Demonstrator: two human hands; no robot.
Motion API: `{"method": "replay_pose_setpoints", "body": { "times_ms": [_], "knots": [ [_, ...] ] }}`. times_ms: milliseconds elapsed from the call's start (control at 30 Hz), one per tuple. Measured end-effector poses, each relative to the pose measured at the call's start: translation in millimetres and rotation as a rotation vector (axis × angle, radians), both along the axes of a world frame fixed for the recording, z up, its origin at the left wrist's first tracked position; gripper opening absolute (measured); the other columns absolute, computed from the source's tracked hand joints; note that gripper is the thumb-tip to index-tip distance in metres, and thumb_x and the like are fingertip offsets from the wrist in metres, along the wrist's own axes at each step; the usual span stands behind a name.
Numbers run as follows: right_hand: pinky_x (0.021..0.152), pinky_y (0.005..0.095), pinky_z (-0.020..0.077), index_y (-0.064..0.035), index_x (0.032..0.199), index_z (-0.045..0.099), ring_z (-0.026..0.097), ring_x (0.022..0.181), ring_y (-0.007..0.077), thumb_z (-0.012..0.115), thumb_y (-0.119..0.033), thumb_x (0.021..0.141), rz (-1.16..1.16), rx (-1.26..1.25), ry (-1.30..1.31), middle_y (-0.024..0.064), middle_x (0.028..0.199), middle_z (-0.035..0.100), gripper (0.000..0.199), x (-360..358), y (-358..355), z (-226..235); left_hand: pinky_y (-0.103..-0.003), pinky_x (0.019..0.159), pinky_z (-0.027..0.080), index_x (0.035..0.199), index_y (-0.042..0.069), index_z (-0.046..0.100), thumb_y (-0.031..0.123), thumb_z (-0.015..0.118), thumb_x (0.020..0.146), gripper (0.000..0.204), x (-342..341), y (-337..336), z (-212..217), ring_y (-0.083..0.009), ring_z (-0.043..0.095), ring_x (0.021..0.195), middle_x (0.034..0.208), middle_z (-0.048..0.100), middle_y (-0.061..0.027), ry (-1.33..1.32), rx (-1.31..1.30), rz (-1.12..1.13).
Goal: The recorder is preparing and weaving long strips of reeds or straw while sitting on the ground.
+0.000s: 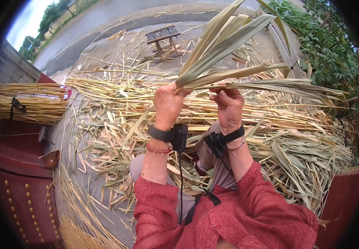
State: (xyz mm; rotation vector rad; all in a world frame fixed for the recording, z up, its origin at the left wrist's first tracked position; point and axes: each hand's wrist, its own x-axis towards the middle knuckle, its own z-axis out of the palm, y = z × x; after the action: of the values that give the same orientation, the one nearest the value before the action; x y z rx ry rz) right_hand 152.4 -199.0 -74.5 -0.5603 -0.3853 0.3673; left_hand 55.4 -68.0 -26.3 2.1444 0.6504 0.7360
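Observation:
My left hand [167, 106] is closed round the base of a fan of long dried leaves [219, 50], pale green and straw-coloured, which spreads up and to the right. Close beside it, my right hand [230, 108] pinches one long dried leaf [279, 85] near the bunch. That leaf trails off to the right beyond my fingers. Below both hands lies a thick layer of yellow stalks [200, 110], running left to right. Loose dry leaves [300, 166] are heaped on the near side of the stalks, around my legs.
A small low stool [162, 34] stands on the pavement beyond the stalks. At the left, a bundle of stalks [30, 101] tied with a black band lies above a dark red studded door [28, 207]. Green bushes [333, 54] grow at the far right.

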Motion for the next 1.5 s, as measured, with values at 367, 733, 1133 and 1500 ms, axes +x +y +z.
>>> {"method": "replay_pose_setpoints", "body": {
  "times_ms": [367, 733, 1133, 1500],
  "knots": [
    [0.059, 0.0313, 0.0513, -0.0005, 0.09, 0.062, 0.061, 0.069, 0.0191, 0.058, 0.002, 0.078, -0.035, 0.064, 0.054, 0.0097, 0.081, 0.063, 0.012, 15.5, -23.7, 5.2, -0.029, 0.05, 0.039, 0.085, 0.002, 0.067, 0.008, 0.065, 0.072, 0.015, -4.3, 2.3, 5.4, -0.0085, 0.048, 0.051, 0.057, 0.06, -0.0077, 0.094, -0.012, -0.101],
    [0.057, 0.0267, 0.0483, 0.0025, 0.082, 0.061, 0.058, 0.063, 0.0152, 0.058, 0.009, 0.07, -0.237, -0.047, 0.102, 0.008, 0.075, 0.063, 0.014, -11.8, -10.6, 25.5, -0.037, 0.054, 0.044, 0.079, 0.011, 0.064, 0.012, 0.063, 0.07, 0.009, 25.2, -57.9, 13.0, -0.0273, 0.059, 0.063, 0.069, 0.06, -0.0095, -0.189, 0.389, -0.165],
    [0.051, 0.0277, 0.0538, 0.0004, 0.087, 0.053, 0.061, 0.062, 0.0183, 0.061, -0.001, 0.078, -0.244, -0.273, 0.384, 0.0069, 0.076, 0.058, 0.013, 15.6, -16.4, -15.1, -0.025, 0.053, 0.041, 0.069, 0.003, 0.062, 0.001, 0.059, 0.077, 0.009, 12.9, -35.7, 28.5, -0.0141, 0.056, 0.055, 0.064, 0.062, -0.0057, -0.619, -0.041, 0.093],
    [0.053, 0.0313, 0.0562, 0.0034, 0.084, 0.054, 0.064, 0.067, 0.0257, 0.057, 0.002, 0.079, -0.159, -0.202, 0.316, 0.0125, 0.076, 0.059, 0.006, 15.6, -32.2, -22.5, -0.021, 0.059, 0.04, 0.074, 0.006, 0.057, 0.014, 0.061, 0.084, 0.013, -67.0, 41.9, 54.3, -0.0086, 0.051, 0.059, 0.065, 0.057, -0.0015, -0.833, -0.298, 0.297]
  ]
}}
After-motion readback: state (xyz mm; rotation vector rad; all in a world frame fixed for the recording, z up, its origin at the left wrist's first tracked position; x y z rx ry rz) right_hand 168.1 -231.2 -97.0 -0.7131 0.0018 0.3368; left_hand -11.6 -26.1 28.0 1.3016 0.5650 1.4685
